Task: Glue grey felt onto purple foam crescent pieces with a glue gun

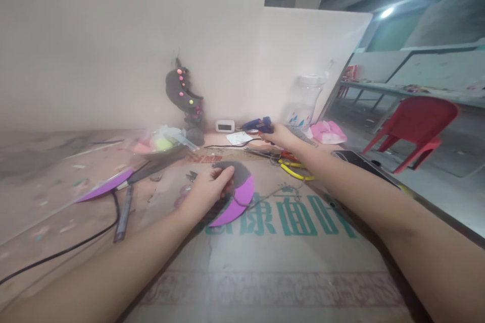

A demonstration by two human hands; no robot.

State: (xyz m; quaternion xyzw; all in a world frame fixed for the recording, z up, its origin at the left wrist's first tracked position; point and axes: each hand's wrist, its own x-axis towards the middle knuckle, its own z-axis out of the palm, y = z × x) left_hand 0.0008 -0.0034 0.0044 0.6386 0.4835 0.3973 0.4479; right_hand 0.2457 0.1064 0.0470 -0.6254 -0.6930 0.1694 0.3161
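- Forearms, 2, bare, enter from the bottom corners, nearest the lens, both stretched fwd over the surface.
- left hand [206,189]: grip closed, thumb + fingers pinched on the upper-left edge of a felt disc [242,197]. The disc is grey on top and purple below. It lies on the cardboard sheet [288,257] at mid-surface.
- right hand [278,136]: further back, grip wrapped shut round the handle of a blue glue gun [257,124]. The gun is near the back wall, well apart from the disc.
- Counts:
  - 2 purple pieces: the held disc + 1 more purple piece [104,185] lying off to the L.
  - 1 glue gun.
  - 1 pr yellow pliers [293,171] just beside the R wrist.
  - 1 dark stick-shaped tool [125,212], type unclear.
  - 1 black cable [76,247] trailing to the L edge.
- Back row along the wall:
  - curved dark felt piece [184,92] w/ coloured dots, standing upright
  - bowl of bits [159,144]
  - small white clock [225,125]
  - clear jar [308,101]
  - pink cloth [328,132]
- Edges: the surface's R edge runs diagonally beside the R forearm, w/ a black phone [354,158] near it. The wall closes off the back.
- Room: bare cardboard between the 2 arms, in front of the disc. The L side is cluttered w/ cable + tool.
- Off the surface, R: 1 red chair [413,126], well apart.
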